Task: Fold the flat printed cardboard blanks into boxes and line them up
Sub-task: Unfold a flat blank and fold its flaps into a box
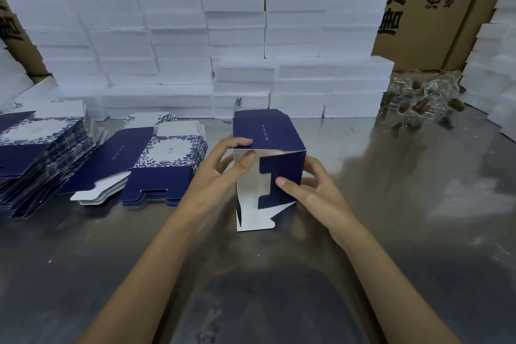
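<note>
A dark blue cardboard box (275, 135), partly folded, is held above the middle of the metal table (391, 232). Its open end faces me, showing the white inside and blue bottom flaps turned inward. My left hand (223, 167) grips the box's left edge, thumb inside the opening. My right hand (307, 184) holds the right side, thumb pressing on a blue flap. Two stacks of flat blue-and-white printed blanks lie to the left: one beside my left hand (156, 153), one at the table's left edge (36, 153).
White foam blocks (195, 50) are stacked in a wall along the back of the table, with more at the right edge (499, 64). Clear glass pieces with brown corks (418, 98) lie at the back right. Brown cartons (432, 8) stand behind.
</note>
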`<state>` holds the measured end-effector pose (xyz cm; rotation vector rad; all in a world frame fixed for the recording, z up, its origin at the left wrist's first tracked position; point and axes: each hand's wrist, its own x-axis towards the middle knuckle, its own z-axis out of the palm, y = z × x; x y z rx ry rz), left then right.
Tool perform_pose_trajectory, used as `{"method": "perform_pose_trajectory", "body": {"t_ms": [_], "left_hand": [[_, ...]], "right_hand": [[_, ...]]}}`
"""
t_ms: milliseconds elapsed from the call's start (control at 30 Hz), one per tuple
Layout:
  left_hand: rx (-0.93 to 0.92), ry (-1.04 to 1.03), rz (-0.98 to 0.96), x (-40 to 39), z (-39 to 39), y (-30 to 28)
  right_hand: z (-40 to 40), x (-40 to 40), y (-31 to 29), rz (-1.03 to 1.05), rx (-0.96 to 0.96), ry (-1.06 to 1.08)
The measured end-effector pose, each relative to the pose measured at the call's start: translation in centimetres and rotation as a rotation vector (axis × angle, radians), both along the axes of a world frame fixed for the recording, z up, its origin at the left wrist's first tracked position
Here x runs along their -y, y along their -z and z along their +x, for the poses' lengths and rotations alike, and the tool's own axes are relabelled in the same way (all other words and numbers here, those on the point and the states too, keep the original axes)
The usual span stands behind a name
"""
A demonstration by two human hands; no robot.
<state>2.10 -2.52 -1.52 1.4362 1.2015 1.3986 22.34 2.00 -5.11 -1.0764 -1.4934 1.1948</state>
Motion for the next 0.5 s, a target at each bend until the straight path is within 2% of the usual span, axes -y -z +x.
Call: {"method": "perform_pose_trajectory", "body": {"t_ms": [167, 333, 433, 500], "left_hand": [[0.070, -0.036, 0.053, -0.3, 0.5, 0.0], [0.053, -0.149, 0.125, -0.9, 1.4, 0.1], [0.047, -0.143, 0.149, -1.1, 1.1, 0.4], [0.039, -0.133, 0.159, -1.2, 1.0, 0.5]], "right_hand": [[-0.9, -0.3, 0.7, 0.144, 0.215, 0.119], [0.6, -0.6, 0.1, 0.122, 0.458, 0.097], [1.6, -0.8, 0.2, 0.124, 0.622, 0.044], [1.7, -0.9, 0.4, 0.144, 0.661, 0.011]]}}
